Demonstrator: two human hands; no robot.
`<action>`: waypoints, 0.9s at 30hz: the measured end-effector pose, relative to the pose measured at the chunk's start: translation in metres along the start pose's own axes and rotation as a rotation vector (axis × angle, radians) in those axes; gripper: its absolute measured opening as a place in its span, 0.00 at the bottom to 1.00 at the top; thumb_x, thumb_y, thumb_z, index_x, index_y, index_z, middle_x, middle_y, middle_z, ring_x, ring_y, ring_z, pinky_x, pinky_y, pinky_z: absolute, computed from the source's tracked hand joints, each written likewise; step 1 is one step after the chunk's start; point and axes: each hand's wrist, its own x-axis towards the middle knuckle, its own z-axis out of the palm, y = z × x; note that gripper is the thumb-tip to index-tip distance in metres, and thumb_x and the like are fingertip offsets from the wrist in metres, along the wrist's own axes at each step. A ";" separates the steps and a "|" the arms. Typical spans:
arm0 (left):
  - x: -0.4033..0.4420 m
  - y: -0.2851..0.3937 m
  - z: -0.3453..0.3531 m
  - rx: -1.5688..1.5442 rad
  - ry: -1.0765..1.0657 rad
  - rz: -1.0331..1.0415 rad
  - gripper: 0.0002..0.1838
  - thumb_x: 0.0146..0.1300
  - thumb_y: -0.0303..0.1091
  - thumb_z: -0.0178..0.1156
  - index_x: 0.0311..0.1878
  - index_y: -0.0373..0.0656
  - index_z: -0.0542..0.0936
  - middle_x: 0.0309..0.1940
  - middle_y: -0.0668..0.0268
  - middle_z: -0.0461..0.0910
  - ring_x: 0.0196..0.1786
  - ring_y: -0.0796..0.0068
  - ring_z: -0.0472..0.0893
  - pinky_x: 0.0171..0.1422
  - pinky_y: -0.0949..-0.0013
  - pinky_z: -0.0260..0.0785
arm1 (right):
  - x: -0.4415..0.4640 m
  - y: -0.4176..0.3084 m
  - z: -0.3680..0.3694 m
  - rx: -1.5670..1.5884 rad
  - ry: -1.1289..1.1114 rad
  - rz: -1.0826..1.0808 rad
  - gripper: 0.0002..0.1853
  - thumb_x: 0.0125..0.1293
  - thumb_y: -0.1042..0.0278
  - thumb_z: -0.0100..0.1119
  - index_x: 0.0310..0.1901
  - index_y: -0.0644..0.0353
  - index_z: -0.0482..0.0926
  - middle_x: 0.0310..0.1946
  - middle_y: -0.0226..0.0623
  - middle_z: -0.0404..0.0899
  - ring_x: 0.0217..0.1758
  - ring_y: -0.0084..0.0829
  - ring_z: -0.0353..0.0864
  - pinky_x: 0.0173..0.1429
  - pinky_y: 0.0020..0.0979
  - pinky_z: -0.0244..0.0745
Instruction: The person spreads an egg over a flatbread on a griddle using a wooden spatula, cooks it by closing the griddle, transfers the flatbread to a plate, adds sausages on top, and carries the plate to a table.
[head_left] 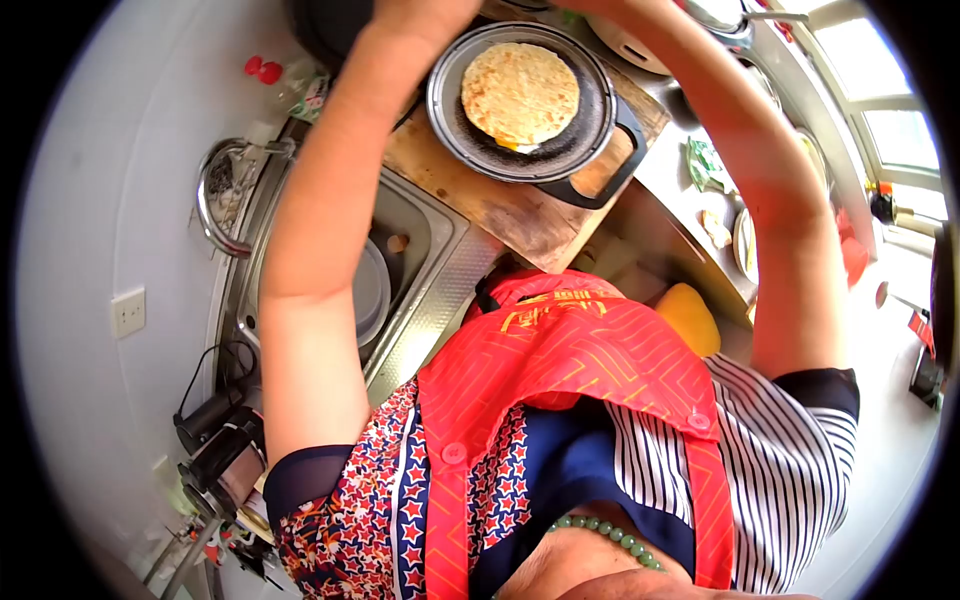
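And here's the flatbread (520, 93), lying flat inside the round pan (596, 110), yellow egg (515, 147) peeping out at its near edge! The pan rests on the wooden board (490, 207), its black handle (632, 160) angled out by the board's right edge. Left forearm (385, 75) and right forearm (715, 75) reach past either side, but each hand lies beyond the top of view: open or closed, I can't tell.

Danger spots? A knock from the right forearm could swing that handle and turn the pan; a tilt could slide the bread and smear the egg. Weight on the board's near corner, which juts towards the red apron (570, 350), might rock it.

Left of the board, a steel sink (425, 275) and curved tap (205, 190); right, the pale surface (668, 165) carrying a green packet (706, 165), with a window (900, 90) beyond.
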 end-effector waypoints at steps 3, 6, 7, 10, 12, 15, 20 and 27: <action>-0.037 0.078 0.033 -0.215 0.007 0.066 0.14 0.61 0.30 0.53 0.50 0.42 0.77 0.50 0.62 0.77 0.60 0.62 0.71 0.66 0.47 0.54 | -0.118 0.025 -0.005 -0.128 -0.173 0.252 0.16 0.63 0.73 0.54 0.53 0.56 0.75 0.46 0.45 0.78 0.50 0.47 0.78 0.52 0.43 0.74; -0.077 0.162 0.076 -0.395 -0.120 0.174 0.13 0.52 0.30 0.56 0.43 0.45 0.76 0.43 0.67 0.75 0.50 0.62 0.73 0.50 0.55 0.62 | -0.222 -0.011 -0.028 0.009 0.053 0.355 0.22 0.58 0.78 0.56 0.56 0.58 0.73 0.53 0.45 0.77 0.55 0.48 0.76 0.54 0.39 0.75; -0.090 0.193 0.083 -0.468 -0.235 0.177 0.13 0.53 0.30 0.56 0.43 0.44 0.75 0.44 0.66 0.74 0.51 0.62 0.73 0.48 0.55 0.64 | -0.268 -0.014 -0.034 0.019 0.031 0.445 0.23 0.57 0.79 0.57 0.57 0.58 0.73 0.53 0.46 0.76 0.56 0.48 0.76 0.56 0.39 0.74; -0.128 0.290 0.116 -0.661 -0.428 0.240 0.16 0.53 0.29 0.55 0.47 0.44 0.74 0.43 0.63 0.73 0.53 0.58 0.72 0.50 0.52 0.66 | -0.380 -0.035 -0.069 0.025 -0.006 0.824 0.21 0.59 0.76 0.59 0.56 0.57 0.76 0.56 0.40 0.77 0.56 0.41 0.78 0.57 0.34 0.73; -0.138 0.351 0.130 -0.871 -0.606 0.229 0.22 0.52 0.29 0.60 0.53 0.42 0.73 0.50 0.60 0.72 0.57 0.55 0.71 0.56 0.52 0.67 | -0.442 -0.038 -0.091 -0.028 0.090 1.024 0.19 0.58 0.78 0.58 0.53 0.58 0.77 0.53 0.43 0.78 0.54 0.45 0.78 0.56 0.36 0.73; -0.149 0.422 0.137 -0.932 -0.788 0.248 0.25 0.52 0.29 0.62 0.57 0.40 0.72 0.56 0.57 0.72 0.60 0.53 0.70 0.63 0.54 0.65 | -0.544 -0.029 -0.111 -0.245 0.140 1.247 0.18 0.58 0.76 0.58 0.52 0.60 0.77 0.51 0.45 0.78 0.52 0.50 0.76 0.59 0.41 0.71; -0.157 0.472 0.141 -0.974 -0.855 0.322 0.27 0.50 0.28 0.64 0.56 0.38 0.72 0.55 0.53 0.71 0.60 0.52 0.70 0.66 0.55 0.62 | -0.630 -0.004 -0.106 -0.407 0.118 1.260 0.20 0.59 0.69 0.60 0.55 0.59 0.75 0.49 0.46 0.79 0.53 0.48 0.76 0.59 0.42 0.70; -0.164 0.446 0.120 -0.939 -0.842 0.210 0.27 0.50 0.28 0.66 0.56 0.40 0.72 0.58 0.53 0.69 0.63 0.50 0.68 0.67 0.56 0.63 | -0.654 0.027 -0.089 -0.373 0.105 1.202 0.16 0.62 0.71 0.55 0.52 0.60 0.75 0.43 0.50 0.77 0.47 0.50 0.77 0.53 0.43 0.72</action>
